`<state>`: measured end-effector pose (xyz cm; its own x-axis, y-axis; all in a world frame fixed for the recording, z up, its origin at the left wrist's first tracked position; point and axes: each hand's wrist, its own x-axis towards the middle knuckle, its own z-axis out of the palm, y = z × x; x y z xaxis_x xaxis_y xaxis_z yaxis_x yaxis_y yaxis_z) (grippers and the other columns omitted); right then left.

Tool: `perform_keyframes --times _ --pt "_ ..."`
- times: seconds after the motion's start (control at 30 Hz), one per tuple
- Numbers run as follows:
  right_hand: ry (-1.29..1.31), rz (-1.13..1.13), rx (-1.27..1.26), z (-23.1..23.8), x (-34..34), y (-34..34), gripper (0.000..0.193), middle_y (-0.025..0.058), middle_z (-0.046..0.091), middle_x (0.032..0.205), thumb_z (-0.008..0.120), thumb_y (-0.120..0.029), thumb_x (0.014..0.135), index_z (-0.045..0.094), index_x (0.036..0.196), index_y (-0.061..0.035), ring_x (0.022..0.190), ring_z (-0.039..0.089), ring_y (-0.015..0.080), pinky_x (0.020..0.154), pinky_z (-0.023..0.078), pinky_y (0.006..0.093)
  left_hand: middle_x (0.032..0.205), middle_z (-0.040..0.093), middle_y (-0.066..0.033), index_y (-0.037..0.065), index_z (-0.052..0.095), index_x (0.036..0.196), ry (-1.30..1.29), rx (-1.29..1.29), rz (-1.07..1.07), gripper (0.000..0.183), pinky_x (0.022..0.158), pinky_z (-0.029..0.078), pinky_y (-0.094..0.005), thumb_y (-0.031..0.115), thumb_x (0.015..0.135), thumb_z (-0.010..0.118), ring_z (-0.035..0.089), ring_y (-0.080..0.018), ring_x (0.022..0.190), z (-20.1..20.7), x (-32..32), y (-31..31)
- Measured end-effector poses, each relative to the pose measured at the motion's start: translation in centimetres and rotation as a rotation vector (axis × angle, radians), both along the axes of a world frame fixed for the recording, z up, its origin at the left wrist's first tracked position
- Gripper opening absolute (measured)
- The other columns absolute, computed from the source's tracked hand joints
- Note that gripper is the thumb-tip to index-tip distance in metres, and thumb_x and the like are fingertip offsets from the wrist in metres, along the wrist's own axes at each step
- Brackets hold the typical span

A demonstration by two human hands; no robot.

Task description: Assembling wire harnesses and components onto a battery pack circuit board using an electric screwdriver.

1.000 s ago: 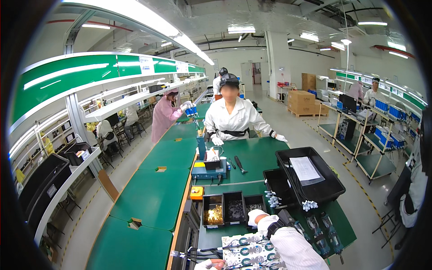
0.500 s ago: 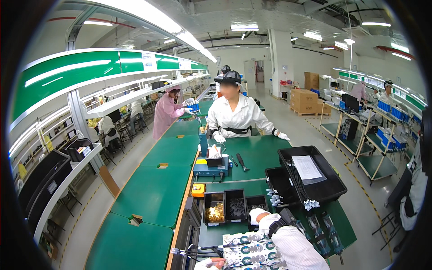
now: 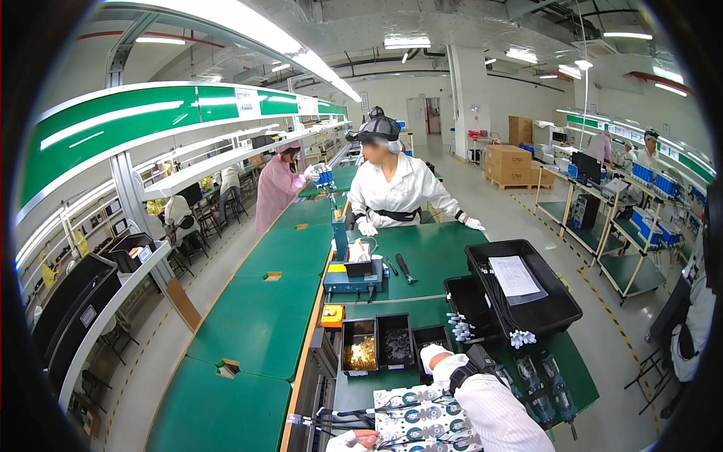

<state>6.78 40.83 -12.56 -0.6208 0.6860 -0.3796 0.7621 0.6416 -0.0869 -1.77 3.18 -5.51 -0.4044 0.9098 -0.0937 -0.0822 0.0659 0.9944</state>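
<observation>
A white panel [image 3: 422, 419] with round green-and-grey parts and black cables lies at the bottom of the view. At its left edge is my left hand [image 3: 352, 441], gloved with bare fingertips; the fingers are pressed together next to the black cables [image 3: 331, 420], and whatever they hold is hidden. My right hand [image 3: 434, 356], in a white glove, reaches into the third small black bin [image 3: 424, 337]; its fingertips are out of sight there. Beside it stand a bin of brass-coloured parts [image 3: 360, 351] and a bin of small black parts [image 3: 395, 345].
Right of my forearm lie several power screwdrivers [image 3: 536, 392]. A big black tray [image 3: 565, 297] holds cables and a paper sheet. A yellow box [image 3: 332, 316], a blue device [image 3: 354, 283] and a black-handled tool [image 3: 405, 270] sit farther back. A co-worker [image 3: 395, 184] stands across the bench.
My right hand stays at the third bin, shifted only slightly. My left hand remains at the panel's edge. The co-worker across the bench has turned their head and leaned a little.
</observation>
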Motion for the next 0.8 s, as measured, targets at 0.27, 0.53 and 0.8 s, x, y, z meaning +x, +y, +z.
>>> perform_keyframes --times 0.27,0.53,0.8 --pt "0.073 -0.003 -0.002 1.6 -0.1 -0.9 0.032 0.0221 0.071 0.114 0.062 -0.021 0.086 0.075 0.110 -0.0040 0.108 0.069 0.0379 0.092 0.055 0.0449 0.095 0.074 -0.0077 -0.005 0.068 0.114 0.008 -0.010 0.004 0.031 0.076 0.052 -0.0247 0.021 0.097 0.068 0.068 -0.0112 0.086 -0.3 -0.2 -0.1" --pt "0.065 0.056 -0.008 -0.9 -0.2 0.7 0.030 0.0221 0.071 0.113 0.066 -0.021 0.083 0.076 0.107 -0.0048 0.106 0.069 0.0384 0.092 0.055 0.0448 0.095 0.074 -0.0073 -0.004 0.069 0.113 0.006 -0.020 -0.005 0.029 0.077 0.052 -0.0253 0.020 0.097 0.068 0.068 -0.0115 0.086 0.0 -0.2 0.0" --pt "0.032 0.024 0.080 0.7 -0.1 -0.4 0.028 0.0218 0.071 0.113 0.069 -0.011 0.082 0.076 0.108 -0.0037 0.105 0.070 0.0371 0.091 0.057 0.0434 0.095 0.074 -0.0072 -0.004 0.069 0.113 -0.002 -0.020 -0.002 0.028 0.077 0.053 -0.0255 0.019 0.096 0.069 0.067 -0.0116 0.086 -0.3 -0.2 0.0"
